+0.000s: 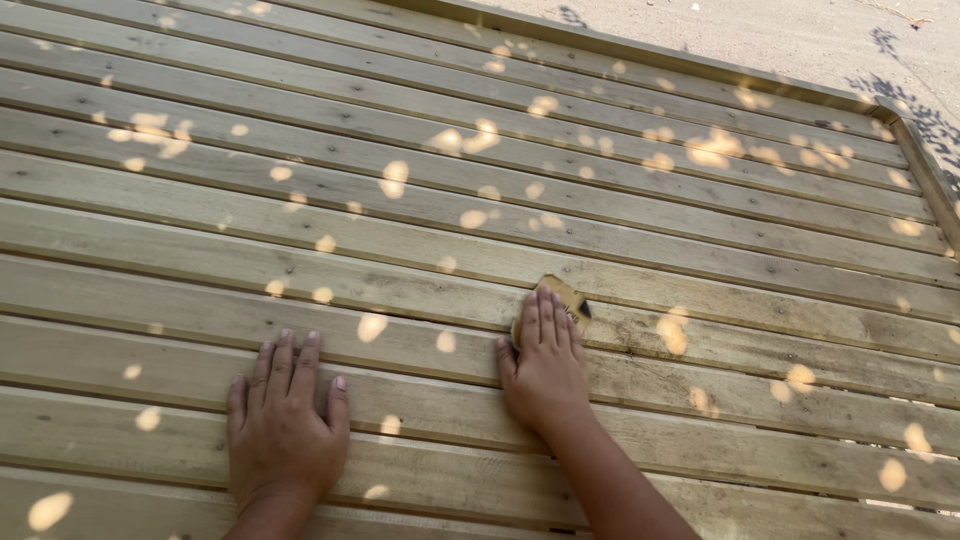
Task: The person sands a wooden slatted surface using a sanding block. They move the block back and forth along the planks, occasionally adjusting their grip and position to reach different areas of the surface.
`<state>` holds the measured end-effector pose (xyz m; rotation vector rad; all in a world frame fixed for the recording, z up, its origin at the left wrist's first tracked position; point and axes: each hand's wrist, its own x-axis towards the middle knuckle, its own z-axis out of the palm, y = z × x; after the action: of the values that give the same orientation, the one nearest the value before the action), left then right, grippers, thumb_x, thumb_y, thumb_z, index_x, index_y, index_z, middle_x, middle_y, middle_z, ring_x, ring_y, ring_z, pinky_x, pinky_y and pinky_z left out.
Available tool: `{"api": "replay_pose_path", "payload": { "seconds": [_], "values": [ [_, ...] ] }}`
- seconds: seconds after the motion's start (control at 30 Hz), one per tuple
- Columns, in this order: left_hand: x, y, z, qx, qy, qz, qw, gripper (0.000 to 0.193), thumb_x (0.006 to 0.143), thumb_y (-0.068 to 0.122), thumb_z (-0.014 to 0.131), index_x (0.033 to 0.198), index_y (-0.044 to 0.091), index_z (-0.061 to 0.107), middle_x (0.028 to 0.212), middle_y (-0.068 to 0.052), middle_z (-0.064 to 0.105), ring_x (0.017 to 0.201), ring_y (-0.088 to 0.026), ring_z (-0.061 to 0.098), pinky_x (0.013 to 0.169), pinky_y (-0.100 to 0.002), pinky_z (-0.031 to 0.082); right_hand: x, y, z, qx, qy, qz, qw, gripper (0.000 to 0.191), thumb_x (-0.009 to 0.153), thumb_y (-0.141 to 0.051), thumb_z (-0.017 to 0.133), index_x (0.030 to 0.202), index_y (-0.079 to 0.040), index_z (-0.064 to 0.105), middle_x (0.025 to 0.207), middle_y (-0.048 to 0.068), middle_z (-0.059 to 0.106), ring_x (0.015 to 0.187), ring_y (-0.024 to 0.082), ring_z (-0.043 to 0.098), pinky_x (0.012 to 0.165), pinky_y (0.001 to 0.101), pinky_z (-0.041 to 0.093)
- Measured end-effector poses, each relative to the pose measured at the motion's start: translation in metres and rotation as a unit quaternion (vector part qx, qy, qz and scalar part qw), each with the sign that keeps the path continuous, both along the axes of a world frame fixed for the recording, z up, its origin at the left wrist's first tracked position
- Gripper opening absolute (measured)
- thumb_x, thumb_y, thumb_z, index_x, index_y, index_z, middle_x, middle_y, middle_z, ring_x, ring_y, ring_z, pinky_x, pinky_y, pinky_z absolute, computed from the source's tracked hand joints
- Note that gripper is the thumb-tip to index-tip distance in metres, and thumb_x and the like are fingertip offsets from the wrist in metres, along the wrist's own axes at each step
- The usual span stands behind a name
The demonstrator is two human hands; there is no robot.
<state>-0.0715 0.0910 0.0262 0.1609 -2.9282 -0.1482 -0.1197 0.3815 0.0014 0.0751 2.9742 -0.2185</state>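
Note:
A large panel of parallel wooden slats (480, 190) lies flat before me, dappled with spots of sunlight. My left hand (285, 420) rests palm down on the slats near the front, fingers slightly spread, holding nothing. My right hand (545, 365) lies flat over a small tan piece of sandpaper (572, 298), fingers pressing it against a slat; only the sheet's far corner shows beyond my fingertips.
A raised wooden frame edge (925, 170) borders the panel at the far and right sides. Beyond it lies sandy ground (800, 35) with leaf shadows. Narrow gaps run between the slats.

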Motion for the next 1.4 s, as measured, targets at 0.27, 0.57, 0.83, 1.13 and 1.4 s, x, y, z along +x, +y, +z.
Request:
{"api": "replay_pose_path", "payload": {
  "seconds": [0.27, 0.57, 0.83, 1.13, 1.4],
  "values": [
    [-0.001, 0.003, 0.006, 0.012, 0.001, 0.0, 1.0, 0.064, 0.094, 0.049, 0.042, 0.152, 0.024, 0.042, 0.159, -0.005, 0.04, 0.15, -0.021, 0.029, 0.122, -0.047, 0.018, -0.012, -0.034, 0.011, -0.002, 0.023, 0.006, 1.0, 0.081, 0.103, -0.055, 0.017, 0.161, -0.001, 0.002, 0.17, 0.015, -0.002, 0.156, 0.027, -0.005, 0.123, 0.0403, 0.0],
    [0.001, 0.002, 0.003, 0.018, 0.005, -0.003, 1.0, 0.064, 0.093, 0.048, 0.042, 0.152, 0.023, 0.042, 0.159, -0.005, 0.04, 0.15, -0.022, 0.029, 0.122, -0.048, 0.018, 0.029, -0.048, -0.001, 0.171, 0.302, 0.161, 0.924, 0.077, 0.111, -0.054, 0.02, 0.159, 0.005, 0.01, 0.167, 0.021, 0.012, 0.153, 0.03, 0.004, 0.125, 0.0428, 0.006],
    [-0.001, 0.004, 0.006, 0.007, -0.017, 0.003, 1.0, 0.067, 0.094, 0.048, 0.039, 0.156, 0.026, 0.04, 0.157, -0.005, 0.038, 0.148, -0.022, 0.027, 0.121, -0.047, 0.017, -0.031, -0.054, 0.022, -0.005, -0.026, 0.03, 0.999, 0.077, 0.104, -0.051, 0.016, 0.16, -0.003, -0.004, 0.17, 0.015, -0.007, 0.156, 0.026, -0.008, 0.123, 0.0392, -0.003],
    [0.003, 0.003, 0.003, 0.014, -0.01, -0.003, 1.0, 0.062, 0.096, 0.045, 0.038, 0.153, 0.022, 0.039, 0.159, -0.005, 0.039, 0.15, -0.022, 0.029, 0.123, -0.047, 0.018, 0.041, -0.079, -0.003, 0.177, 0.293, 0.205, 0.917, 0.074, 0.112, -0.052, 0.015, 0.161, 0.002, 0.006, 0.167, 0.018, 0.007, 0.154, 0.029, 0.004, 0.126, 0.0419, 0.005],
    [0.0, 0.004, 0.009, 0.022, 0.002, -0.006, 1.0, 0.064, 0.094, 0.043, 0.039, 0.155, 0.023, 0.039, 0.158, -0.005, 0.037, 0.148, -0.022, 0.028, 0.12, -0.049, 0.016, -0.095, -0.053, 0.016, 0.005, 0.075, 0.052, 0.996, 0.077, 0.103, -0.053, 0.025, 0.162, -0.006, 0.01, 0.171, 0.014, 0.009, 0.158, 0.026, 0.003, 0.126, 0.04, 0.001]
  ]
}}
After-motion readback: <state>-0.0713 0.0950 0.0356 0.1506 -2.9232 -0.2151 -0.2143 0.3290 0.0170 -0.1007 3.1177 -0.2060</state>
